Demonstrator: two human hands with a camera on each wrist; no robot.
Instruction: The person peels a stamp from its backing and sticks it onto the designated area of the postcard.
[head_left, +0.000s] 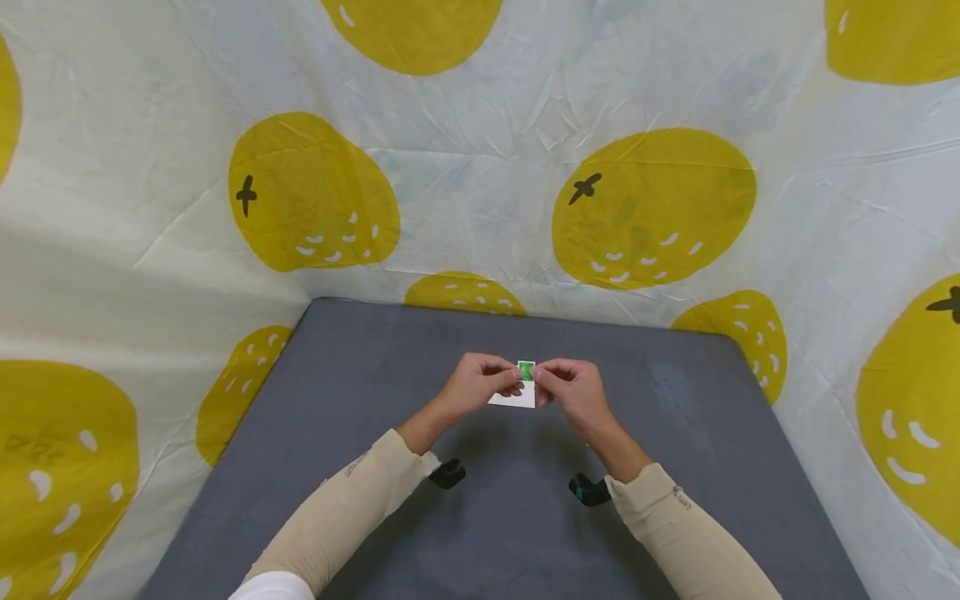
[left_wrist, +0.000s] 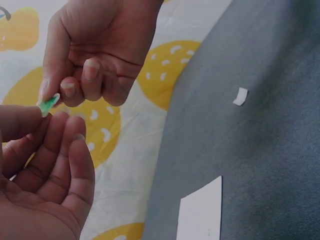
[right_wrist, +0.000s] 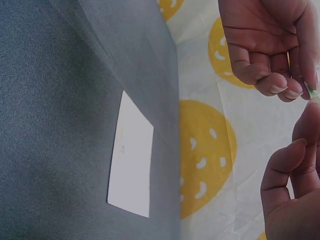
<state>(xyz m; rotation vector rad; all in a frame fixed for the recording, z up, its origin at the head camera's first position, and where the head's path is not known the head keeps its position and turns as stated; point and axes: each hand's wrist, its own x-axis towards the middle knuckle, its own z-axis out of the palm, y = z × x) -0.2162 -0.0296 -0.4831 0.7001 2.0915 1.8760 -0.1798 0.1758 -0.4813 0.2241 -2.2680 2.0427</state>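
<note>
Between my hands is a small green piece with a white border (head_left: 527, 370), like a sticker or stamp. My left hand (head_left: 477, 384) pinches its left edge between thumb and index finger. Its right edge is pinched by my right hand (head_left: 576, 390). In the left wrist view the green piece (left_wrist: 48, 105) looks thin and slightly bent, while the right wrist view shows only a sliver of it (right_wrist: 313, 93). Below the hands a white card (right_wrist: 132, 157) lies on the grey table, partly covered by my left fingers in the head view.
A small curled white scrap (left_wrist: 240, 96) lies on the grey table (head_left: 375, 350), apart from the card. Behind the table hangs a white cloth (head_left: 480, 200) printed with yellow fruit. Dark devices (head_left: 447, 473) sit under both wrists.
</note>
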